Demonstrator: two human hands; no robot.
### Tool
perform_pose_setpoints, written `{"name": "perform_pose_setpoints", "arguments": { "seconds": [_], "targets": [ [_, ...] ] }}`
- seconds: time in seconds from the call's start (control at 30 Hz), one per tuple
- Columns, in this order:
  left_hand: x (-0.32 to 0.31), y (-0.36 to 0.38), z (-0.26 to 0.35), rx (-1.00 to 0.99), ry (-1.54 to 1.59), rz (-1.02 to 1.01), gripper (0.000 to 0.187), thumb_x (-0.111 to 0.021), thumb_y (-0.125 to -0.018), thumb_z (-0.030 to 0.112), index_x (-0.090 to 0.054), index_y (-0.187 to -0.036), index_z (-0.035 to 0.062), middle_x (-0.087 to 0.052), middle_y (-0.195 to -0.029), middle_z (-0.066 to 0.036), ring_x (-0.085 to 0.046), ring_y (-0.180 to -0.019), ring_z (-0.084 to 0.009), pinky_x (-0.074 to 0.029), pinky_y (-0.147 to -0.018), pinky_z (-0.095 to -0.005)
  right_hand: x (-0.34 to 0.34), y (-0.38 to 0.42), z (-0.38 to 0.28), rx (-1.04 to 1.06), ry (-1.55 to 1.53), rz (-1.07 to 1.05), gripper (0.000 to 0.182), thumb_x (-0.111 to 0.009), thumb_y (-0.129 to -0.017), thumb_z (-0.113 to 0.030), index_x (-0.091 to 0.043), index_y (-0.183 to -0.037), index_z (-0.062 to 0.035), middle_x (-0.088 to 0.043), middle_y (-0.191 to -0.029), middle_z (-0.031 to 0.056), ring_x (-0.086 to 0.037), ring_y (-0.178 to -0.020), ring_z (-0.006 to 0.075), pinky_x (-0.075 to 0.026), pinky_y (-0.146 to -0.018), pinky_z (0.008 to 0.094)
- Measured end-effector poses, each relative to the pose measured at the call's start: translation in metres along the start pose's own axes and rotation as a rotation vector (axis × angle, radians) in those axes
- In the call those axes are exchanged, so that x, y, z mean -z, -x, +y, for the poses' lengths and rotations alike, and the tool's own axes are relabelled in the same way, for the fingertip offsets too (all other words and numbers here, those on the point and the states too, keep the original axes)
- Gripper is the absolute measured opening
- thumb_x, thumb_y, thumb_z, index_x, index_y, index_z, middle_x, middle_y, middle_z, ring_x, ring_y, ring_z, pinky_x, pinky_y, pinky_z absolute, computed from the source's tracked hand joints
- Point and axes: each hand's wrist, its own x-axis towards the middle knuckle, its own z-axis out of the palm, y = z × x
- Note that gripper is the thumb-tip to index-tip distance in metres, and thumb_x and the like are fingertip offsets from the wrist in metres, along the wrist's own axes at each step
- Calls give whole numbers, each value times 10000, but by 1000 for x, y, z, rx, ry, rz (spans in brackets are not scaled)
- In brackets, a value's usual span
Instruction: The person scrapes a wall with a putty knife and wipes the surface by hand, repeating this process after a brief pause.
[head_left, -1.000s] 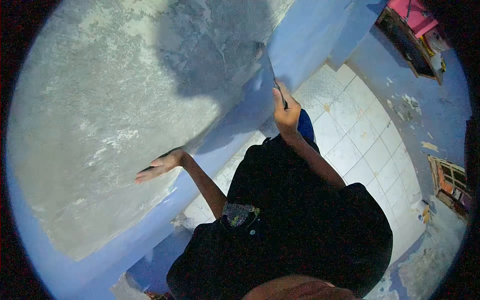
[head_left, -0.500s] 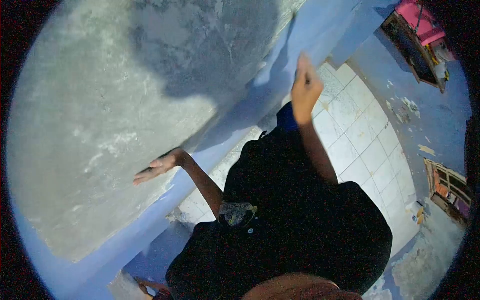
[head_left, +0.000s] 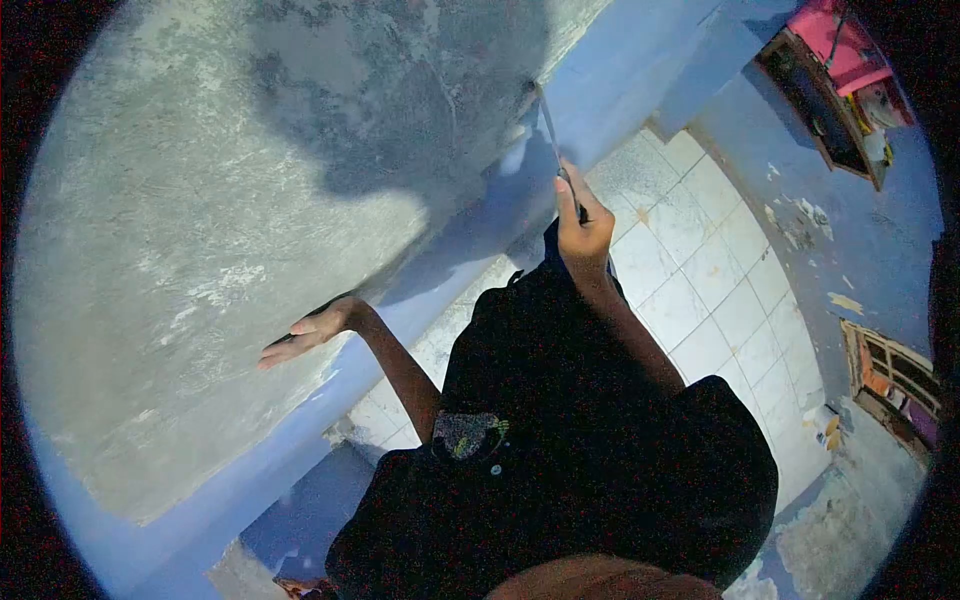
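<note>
My left hand is open, its fingers stretched out along the bare grey wall. In my right hand is a scraper with a thin metal blade and a dark handle. The blade shows nearly edge-on, so its width is hidden. Its tip meets the wall at the border between the grey surface and the blue paint. The fingers of my right hand are closed round the handle. A dark shadow covers the upper part of the wall.
White floor tiles lie below. On the right, a wooden wall shelf carries a pink object. A small wooden rack hangs lower on the peeling blue wall.
My right hand has moved down and to the left, and the scraper's tip is now at the paint's edge. The blade, blurred before, shows clearly. My left hand stays nearly in place.
</note>
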Motion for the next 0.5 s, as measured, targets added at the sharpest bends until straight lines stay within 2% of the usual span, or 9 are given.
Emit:
{"name": "perform_pose_setpoints", "arguments": {
  "seconds": [0.07,0.17,0.27,0.47,0.5],
  "targets": [
    [1,0,-1,5,1,10,635,-328,-942,453,-236,-1398,20,-82,-1481,-187,-101,-1371,-325,-156,-1080,-497,-2,-1,2,48,11,8,300,-552,-893,-125,-568,-1137,48,-635,-1047,192,-602,-956,169,-454,-817,271],
    [-1,-2,-1,-1,18,24,636,-329,-942,453,-238,-1397,19,-84,-1481,-187,-102,-1371,-325,-158,-1080,-496,-1,1,-6,-38,14,-40,301,-508,-913,-103,-548,-1153,73,-624,-1069,173,-567,-1001,169,-427,-882,284],
    [-3,1,-4,-2,37,12,636,-329,-942,453,-239,-1397,19,-86,-1481,-187,-104,-1371,-324,-160,-1080,-496,-6,2,-3,46,45,-2,302,-508,-912,-107,-550,-1147,79,-628,-1057,178,-567,-976,145,-434,-859,271],
    [-4,0,-3,-2,37,16,636,-331,-941,453,-241,-1396,17,-89,-1480,-187,-107,-1371,-323,-164,-1079,-495,-6,0,-16,-145,67,-32,294,-513,-906,-111,-565,-1136,65,-627,-1040,213,-588,-980,170,-449,-848,289],
    [-4,-1,-2,-3,36,14,636,-331,-941,453,-242,-1396,17,-90,-1480,-187,-108,-1371,-323,-165,-1079,-495,-10,0,-3,40,98,33,299,-513,-910,-125,-565,-1141,58,-637,-1001,197,-595,-926,159,-457,-806,280]
  ]
}}
